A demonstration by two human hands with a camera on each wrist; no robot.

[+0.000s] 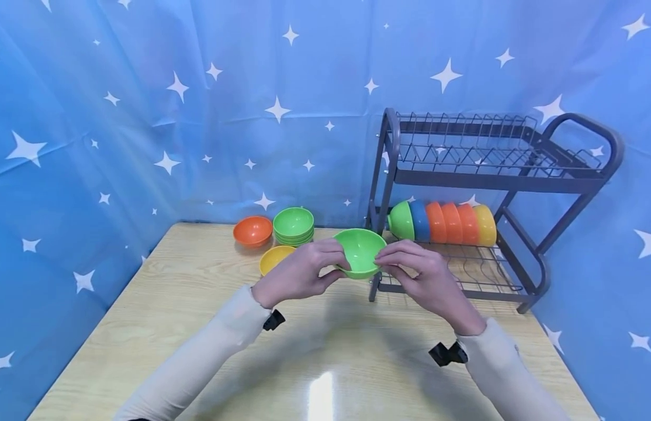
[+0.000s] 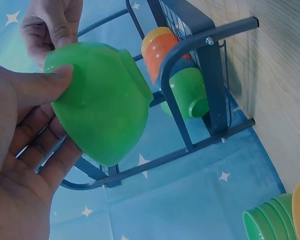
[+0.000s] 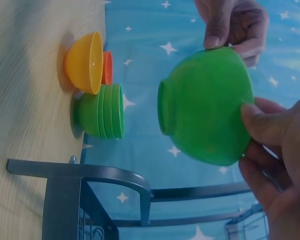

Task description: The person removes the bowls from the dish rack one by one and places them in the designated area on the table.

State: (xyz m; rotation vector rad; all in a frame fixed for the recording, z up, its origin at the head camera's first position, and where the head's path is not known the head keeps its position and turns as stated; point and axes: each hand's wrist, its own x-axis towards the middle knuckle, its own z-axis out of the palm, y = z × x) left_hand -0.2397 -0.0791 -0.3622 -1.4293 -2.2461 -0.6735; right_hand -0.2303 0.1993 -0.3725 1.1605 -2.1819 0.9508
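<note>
A green bowl (image 1: 361, 250) is held up above the table, its open side tilted toward the head camera. My left hand (image 1: 310, 269) pinches its left rim, with the thumb on the outside (image 2: 55, 82) and fingers over the edge. On the opposite rim, my right hand (image 1: 422, 270) pinches with thumb and fingers. Both wrist views show the green bowl's outer wall and foot ring (image 3: 165, 106). Behind my left hand stand a stack of green bowls (image 1: 294, 225), an orange bowl (image 1: 253, 231) and a yellow bowl (image 1: 275, 257), partly hidden by that hand.
A dark two-tier dish rack (image 1: 488, 180) stands at the right of the wooden table (image 1: 162, 304). On its lower tier a row of bowls lies on edge: green (image 1: 401, 221), blue (image 1: 420, 221), several orange (image 1: 453, 222) and yellow (image 1: 485, 225). A blue starry curtain (image 1: 241, 88) hangs behind.
</note>
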